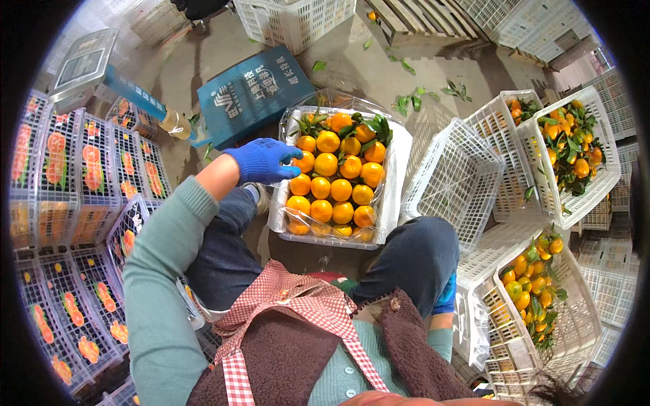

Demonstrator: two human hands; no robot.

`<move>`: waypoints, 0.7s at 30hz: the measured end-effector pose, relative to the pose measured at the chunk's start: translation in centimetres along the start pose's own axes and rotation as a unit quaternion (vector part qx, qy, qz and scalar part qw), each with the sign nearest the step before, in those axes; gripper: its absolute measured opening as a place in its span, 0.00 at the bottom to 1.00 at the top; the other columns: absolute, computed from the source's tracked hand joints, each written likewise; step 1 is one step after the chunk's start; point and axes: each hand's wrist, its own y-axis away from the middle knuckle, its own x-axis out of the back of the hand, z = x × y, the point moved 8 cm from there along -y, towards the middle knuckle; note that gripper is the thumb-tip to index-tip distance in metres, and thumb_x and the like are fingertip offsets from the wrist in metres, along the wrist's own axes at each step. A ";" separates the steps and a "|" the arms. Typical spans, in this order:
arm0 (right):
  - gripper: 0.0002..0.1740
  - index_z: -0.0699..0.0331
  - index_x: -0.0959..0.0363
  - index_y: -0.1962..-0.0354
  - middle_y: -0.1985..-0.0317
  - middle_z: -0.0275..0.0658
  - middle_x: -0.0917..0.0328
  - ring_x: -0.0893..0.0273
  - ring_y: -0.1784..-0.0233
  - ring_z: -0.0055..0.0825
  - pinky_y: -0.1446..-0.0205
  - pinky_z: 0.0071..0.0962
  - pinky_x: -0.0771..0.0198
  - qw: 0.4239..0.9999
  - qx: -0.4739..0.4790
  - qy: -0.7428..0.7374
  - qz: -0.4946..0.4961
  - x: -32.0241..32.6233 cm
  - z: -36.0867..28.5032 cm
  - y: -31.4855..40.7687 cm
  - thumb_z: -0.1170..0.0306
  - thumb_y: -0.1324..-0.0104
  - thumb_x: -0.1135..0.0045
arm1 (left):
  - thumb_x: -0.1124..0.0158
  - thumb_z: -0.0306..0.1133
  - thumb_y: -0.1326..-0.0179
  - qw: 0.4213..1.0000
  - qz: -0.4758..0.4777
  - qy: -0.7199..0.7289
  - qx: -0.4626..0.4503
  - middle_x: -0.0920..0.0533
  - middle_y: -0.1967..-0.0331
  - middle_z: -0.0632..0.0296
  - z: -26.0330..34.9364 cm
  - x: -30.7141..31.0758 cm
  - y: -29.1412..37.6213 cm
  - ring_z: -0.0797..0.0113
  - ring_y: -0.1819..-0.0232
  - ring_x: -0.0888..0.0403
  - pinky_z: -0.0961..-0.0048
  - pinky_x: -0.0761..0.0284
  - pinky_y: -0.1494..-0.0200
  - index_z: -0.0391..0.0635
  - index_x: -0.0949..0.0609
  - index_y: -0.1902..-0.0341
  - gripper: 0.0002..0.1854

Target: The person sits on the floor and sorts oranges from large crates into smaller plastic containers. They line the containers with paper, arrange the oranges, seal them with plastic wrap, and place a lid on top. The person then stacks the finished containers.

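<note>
A shallow plastic crate [325, 242] lined with white sheet and clear film stands on the floor before me, filled with rows of oranges [340, 190]. Several green leaves [378, 129] lie at its far side. My left hand [265, 161], in a blue knitted glove, reaches over the crate's left edge. Its fingertips are at an orange on the left side; whether they grip it cannot be told. My right hand [447, 294], also in a blue glove, is low beside my right knee, mostly hidden behind the leg, so its hold does not show.
A blue platform scale [254, 91] with a display post [81, 66] stands beyond the crate. At right are an empty white basket [452, 182] and baskets of leafy oranges [574, 142]. Stacked clear boxes with printed lids [91, 167] line the left. A slatted wooden pallet [421, 23] lies ahead.
</note>
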 end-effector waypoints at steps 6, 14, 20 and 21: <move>0.36 0.56 0.40 0.43 0.52 0.39 0.30 0.29 0.48 0.29 0.45 0.26 0.30 0.683 0.349 0.594 -0.243 -22.5 -10.0 -3.5 0.80 0.49 0.36 | 0.41 0.48 0.45 0.985 0.024 -0.171 -0.018 0.19 0.61 0.50 -6.1 -1.2 -4.0 0.50 0.58 0.21 0.58 0.26 0.53 0.47 0.22 0.51 0.22; 0.32 0.61 0.39 0.46 0.50 0.54 0.28 0.27 0.48 0.48 0.46 0.39 0.32 0.419 0.154 0.769 -0.457 -44.3 12.1 -13.7 0.55 0.43 0.40 | 0.38 0.45 0.51 0.955 0.231 -0.182 -0.026 0.25 0.51 0.52 -8.6 -2.0 -7.5 0.50 0.49 0.28 0.57 0.32 0.47 0.49 0.22 0.50 0.24; 0.28 0.64 0.30 0.52 0.51 0.53 0.26 0.27 0.47 0.46 0.45 0.41 0.31 0.295 0.199 0.825 -0.440 -45.7 19.2 -20.0 0.51 0.41 0.47 | 0.34 0.50 0.53 0.925 0.307 -0.052 0.217 0.29 0.47 0.44 -15.0 -2.1 -7.1 0.48 0.49 0.29 0.55 0.33 0.45 0.50 0.45 0.30 0.48; 0.29 0.64 0.29 0.52 0.49 0.51 0.26 0.27 0.46 0.46 0.44 0.41 0.31 0.305 0.151 0.818 -0.464 -45.5 19.8 -20.5 0.50 0.42 0.47 | 0.33 0.49 0.53 0.932 0.275 0.050 0.232 0.27 0.51 0.45 -16.3 -3.2 -7.4 0.50 0.52 0.27 0.56 0.31 0.48 0.49 0.44 0.30 0.48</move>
